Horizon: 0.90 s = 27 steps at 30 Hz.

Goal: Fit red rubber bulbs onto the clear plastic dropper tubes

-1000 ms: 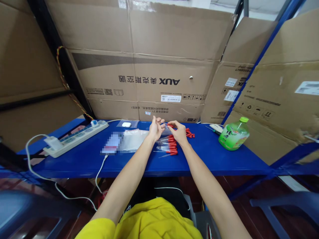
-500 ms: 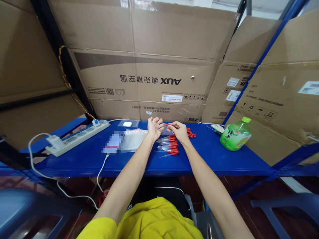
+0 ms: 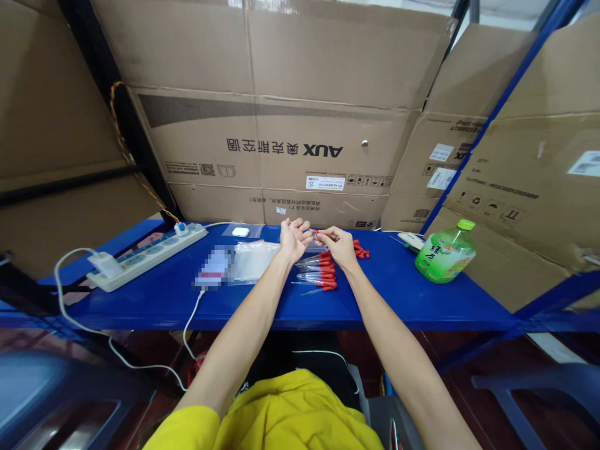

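Over the middle of the blue table, my left hand [image 3: 294,242] is turned palm up with its fingers curled around the clear end of a dropper, mostly hidden by them. My right hand [image 3: 339,246] pinches a small red rubber bulb [image 3: 315,232] at the dropper's other end, close to the left fingertips. Below the hands lies a row of droppers [image 3: 323,273], thin clear tubes pointing left and red bulbs to the right. Several loose red bulbs [image 3: 360,249] are heaped just beyond my right hand.
Clear plastic bags [image 3: 253,262] and a blurred phone [image 3: 214,267] on a cable lie left. A power strip [image 3: 150,257], a white earphone case [image 3: 240,232] and a green tea bottle [image 3: 445,253] also stand on the table [image 3: 389,303]. Cardboard [image 3: 281,62] walls the back.
The view has shifted very slightly. Both hands stay together over the same spot, with the right fingers still at the red bulb and only small finger movements.
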Motion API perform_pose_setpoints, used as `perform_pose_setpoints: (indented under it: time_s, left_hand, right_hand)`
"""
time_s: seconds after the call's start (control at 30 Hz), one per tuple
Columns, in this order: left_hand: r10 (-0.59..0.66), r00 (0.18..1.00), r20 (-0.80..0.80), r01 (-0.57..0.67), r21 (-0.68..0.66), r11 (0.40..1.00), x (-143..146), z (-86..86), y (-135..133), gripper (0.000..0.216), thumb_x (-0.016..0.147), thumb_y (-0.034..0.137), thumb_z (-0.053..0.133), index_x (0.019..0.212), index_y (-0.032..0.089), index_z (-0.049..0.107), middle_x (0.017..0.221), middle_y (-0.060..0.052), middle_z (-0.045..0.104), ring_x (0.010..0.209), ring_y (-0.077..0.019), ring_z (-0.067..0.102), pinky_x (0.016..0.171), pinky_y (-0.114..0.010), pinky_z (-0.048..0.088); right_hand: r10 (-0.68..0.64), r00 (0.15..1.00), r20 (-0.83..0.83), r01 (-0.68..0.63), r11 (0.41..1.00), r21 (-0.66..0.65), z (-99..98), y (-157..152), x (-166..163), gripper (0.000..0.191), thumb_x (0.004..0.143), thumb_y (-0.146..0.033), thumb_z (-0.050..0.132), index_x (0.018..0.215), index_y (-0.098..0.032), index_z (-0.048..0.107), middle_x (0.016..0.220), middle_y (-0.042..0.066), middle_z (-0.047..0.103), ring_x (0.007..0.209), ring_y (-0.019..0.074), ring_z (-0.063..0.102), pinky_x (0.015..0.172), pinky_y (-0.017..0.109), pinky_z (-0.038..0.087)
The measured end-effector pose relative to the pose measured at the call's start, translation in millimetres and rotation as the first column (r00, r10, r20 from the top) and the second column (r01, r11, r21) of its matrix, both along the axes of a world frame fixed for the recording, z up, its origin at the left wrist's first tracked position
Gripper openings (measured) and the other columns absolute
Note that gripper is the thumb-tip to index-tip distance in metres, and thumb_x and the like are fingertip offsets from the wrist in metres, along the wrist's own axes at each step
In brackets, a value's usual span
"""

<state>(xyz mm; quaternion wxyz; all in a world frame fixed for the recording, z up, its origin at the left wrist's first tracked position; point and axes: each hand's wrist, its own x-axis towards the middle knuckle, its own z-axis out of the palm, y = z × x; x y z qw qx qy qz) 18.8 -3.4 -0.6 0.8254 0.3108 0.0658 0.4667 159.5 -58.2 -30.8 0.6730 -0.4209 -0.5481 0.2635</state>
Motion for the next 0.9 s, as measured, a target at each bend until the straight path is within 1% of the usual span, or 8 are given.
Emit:
perform_pose_setpoints:
  time_s: [0.2, 0.3, 0.4, 0.57, 0.63, 0.73, 0.8, 0.9]
  left_hand:
    - [-0.024, 1.000, -0.008, 0.025, 0.018, 1.000, -0.3, 1.1, -1.0, 0.044, 0.095, 0.056, 0.039, 0.069, 0.021, 0.029, 0.064, 0.003, 0.030, 0.045, -0.0085, 0.016, 0.041, -0.024, 0.016]
    - [-0.008, 1.000, -0.014, 0.009, 0.015, 1.000, 0.0, 1.4, -1.6, 0.044, 0.095, 0.056, 0.040, 0.070, 0.021, 0.030, 0.064, 0.004, 0.030, 0.045, -0.0084, 0.015, 0.042, -0.023, 0.015]
    - [0.007, 1.000, -0.019, -0.007, 0.003, 1.000, 0.0, 2.0, -2.2, 0.041, 0.096, 0.054, 0.041, 0.073, 0.021, 0.035, 0.065, 0.003, 0.034, 0.045, -0.0080, 0.013, 0.042, -0.023, 0.014]
    - [0.000, 0.999, 0.038, 0.001, -0.037, 0.999, -2.8, 1.9, -0.8, 0.036, 0.100, 0.045, 0.032, 0.076, 0.020, 0.042, 0.068, 0.001, 0.040, 0.044, -0.0081, 0.015, 0.041, -0.024, 0.015]
    - [-0.001, 0.998, 0.060, 0.005, -0.054, 0.999, -4.2, 1.8, 0.2, 0.036, 0.100, 0.043, 0.031, 0.073, 0.020, 0.040, 0.066, 0.002, 0.038, 0.043, -0.0082, 0.016, 0.041, -0.024, 0.016]
    - [-0.006, 0.997, 0.073, 0.012, -0.082, 0.997, -5.6, 2.3, 1.2, 0.037, 0.099, 0.043, 0.031, 0.070, 0.020, 0.033, 0.064, 0.004, 0.031, 0.042, -0.0074, 0.015, 0.039, -0.022, 0.016]
    - [-0.033, 0.995, 0.099, 0.042, -0.087, 0.995, -5.9, 2.9, 1.4, 0.037, 0.099, 0.042, 0.030, 0.070, 0.021, 0.030, 0.063, 0.005, 0.027, 0.041, -0.0069, 0.013, 0.038, -0.022, 0.016]
    - [-0.081, 0.986, 0.148, 0.094, -0.084, 0.992, -5.5, 3.5, 1.3, 0.035, 0.099, 0.040, 0.028, 0.070, 0.021, 0.028, 0.061, 0.006, 0.024, 0.040, -0.0068, 0.012, 0.037, -0.021, 0.014]
  right_hand:
    - [-0.016, 0.999, -0.031, 0.017, 1.000, 0.025, 1.4, 0.6, 2.6, 0.037, 0.068, -0.054, 0.082, 0.079, -0.021, 0.070, 0.072, 0.004, 0.074, 0.065, 0.0227, 0.071, 0.070, 0.038, 0.060]
    - [-0.011, 1.000, -0.022, 0.011, 1.000, 0.022, 3.2, -0.6, 3.7, 0.036, 0.070, -0.053, 0.081, 0.083, -0.021, 0.071, 0.074, 0.004, 0.075, 0.066, 0.0223, 0.071, 0.071, 0.038, 0.060]
    - [-0.018, 1.000, 0.008, 0.017, 1.000, 0.019, 4.7, -2.3, 3.2, 0.036, 0.073, -0.053, 0.079, 0.087, -0.022, 0.071, 0.075, 0.004, 0.074, 0.067, 0.0214, 0.070, 0.070, 0.037, 0.059]
    - [-0.053, 0.997, 0.053, 0.049, 0.996, 0.068, 5.3, -3.6, 2.3, 0.032, 0.074, -0.048, 0.079, 0.090, -0.022, 0.072, 0.075, 0.003, 0.073, 0.068, 0.0200, 0.069, 0.069, 0.034, 0.058]
    - [-0.040, 0.997, 0.061, 0.037, 0.998, 0.059, 5.1, -3.6, 2.2, 0.033, 0.073, -0.048, 0.080, 0.092, -0.021, 0.073, 0.075, 0.003, 0.073, 0.069, 0.0200, 0.069, 0.070, 0.033, 0.057]
    - [-0.003, 0.999, 0.033, 0.003, 1.000, 0.002, 4.9, -3.1, 1.7, 0.039, 0.070, -0.051, 0.082, 0.093, -0.020, 0.073, 0.075, 0.003, 0.074, 0.067, 0.0204, 0.069, 0.070, 0.035, 0.058]
    - [0.025, 1.000, -0.005, -0.025, 0.999, -0.029, 4.8, -2.9, 1.0, 0.042, 0.067, -0.052, 0.083, 0.091, -0.019, 0.074, 0.074, 0.004, 0.075, 0.065, 0.0209, 0.070, 0.069, 0.036, 0.059]
    - [0.041, 0.998, -0.052, -0.043, 0.999, -0.033, 4.6, -3.1, -0.3, 0.041, 0.065, -0.053, 0.084, 0.086, -0.019, 0.074, 0.072, 0.003, 0.076, 0.064, 0.0219, 0.072, 0.070, 0.037, 0.061]
